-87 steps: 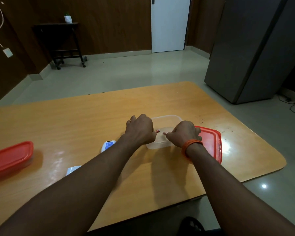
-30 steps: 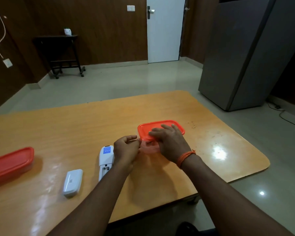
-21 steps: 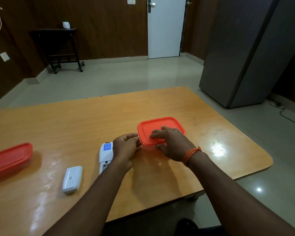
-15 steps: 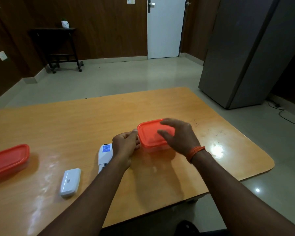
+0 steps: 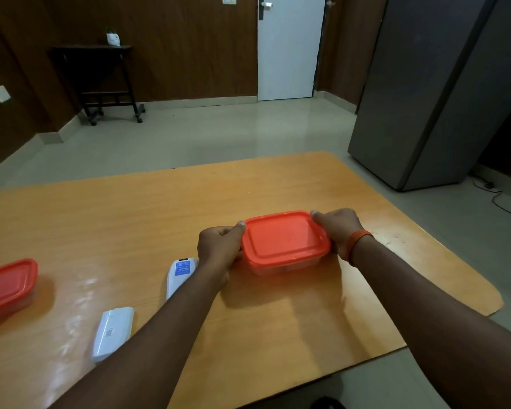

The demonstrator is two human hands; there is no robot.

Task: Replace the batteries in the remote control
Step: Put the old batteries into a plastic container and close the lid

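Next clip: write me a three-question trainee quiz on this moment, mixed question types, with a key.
1. True or false: the red lid is on the clear box between the hands.
2. Multiple choice: what lies nearest the left hand? A) the remote B) the battery cover C) the second red-lidded box
3. Fill in: the right hand holds the box at its ____ side, the person's own.

Key: 1 true; 2 A; 3 right
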